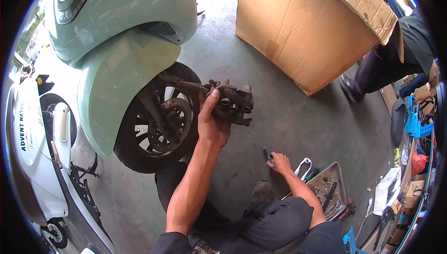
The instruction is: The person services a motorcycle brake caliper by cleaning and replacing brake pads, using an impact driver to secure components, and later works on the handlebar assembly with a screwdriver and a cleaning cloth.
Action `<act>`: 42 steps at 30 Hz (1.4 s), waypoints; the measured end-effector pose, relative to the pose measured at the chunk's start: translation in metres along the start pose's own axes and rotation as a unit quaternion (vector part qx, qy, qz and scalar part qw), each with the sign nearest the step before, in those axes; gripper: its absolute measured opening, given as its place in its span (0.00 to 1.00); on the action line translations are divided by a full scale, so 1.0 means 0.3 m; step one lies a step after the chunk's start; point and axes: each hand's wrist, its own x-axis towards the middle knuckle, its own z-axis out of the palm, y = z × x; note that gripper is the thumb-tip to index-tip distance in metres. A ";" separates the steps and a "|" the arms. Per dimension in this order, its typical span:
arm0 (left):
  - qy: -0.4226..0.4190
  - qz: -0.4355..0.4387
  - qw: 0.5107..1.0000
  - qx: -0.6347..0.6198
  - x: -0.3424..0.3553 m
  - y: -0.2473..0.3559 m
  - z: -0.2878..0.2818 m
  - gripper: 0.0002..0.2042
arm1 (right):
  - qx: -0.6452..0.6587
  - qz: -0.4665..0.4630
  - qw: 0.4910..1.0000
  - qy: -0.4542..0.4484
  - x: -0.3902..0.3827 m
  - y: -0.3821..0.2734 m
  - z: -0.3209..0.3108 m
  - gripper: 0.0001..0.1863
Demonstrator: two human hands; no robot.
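My left hand (213, 122) is closed around a dark, grimy brake caliper (233, 104), thumb on its near side. Round openings in the caliper face up toward me. It is held up beside the front wheel (186, 79) of a pale green scooter (125, 63), whose brake disc (172, 119) is bare on this side. Lower and to the right, my right hand (280, 162) grips a short dark stick-like object (267, 154) just above the floor. Fingers cover part of that object, so its kind cannot be made out.
A metal tray (342, 186) with tools and small parts lies by my right knee, next to a white looped item (303, 166). A big cardboard box (302, 35) stands ahead. Another person's leg (368, 74) is at far right, near cluttered shelving. A white scooter (37, 161) is at left.
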 end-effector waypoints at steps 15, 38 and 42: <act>-0.095 0.026 0.990 -0.096 -0.010 -0.015 -0.014 0.35 | 0.016 -0.384 0.834 0.396 -0.326 -0.561 -0.952 0.21; -0.136 0.009 0.988 -0.070 -0.005 -0.006 -0.053 0.27 | 0.039 -0.370 0.832 0.412 -0.189 -0.689 -0.919 0.11; -0.131 0.018 0.989 -0.064 -0.011 -0.010 -0.049 0.29 | 0.065 -0.348 0.830 0.431 -0.181 -0.699 -0.909 0.09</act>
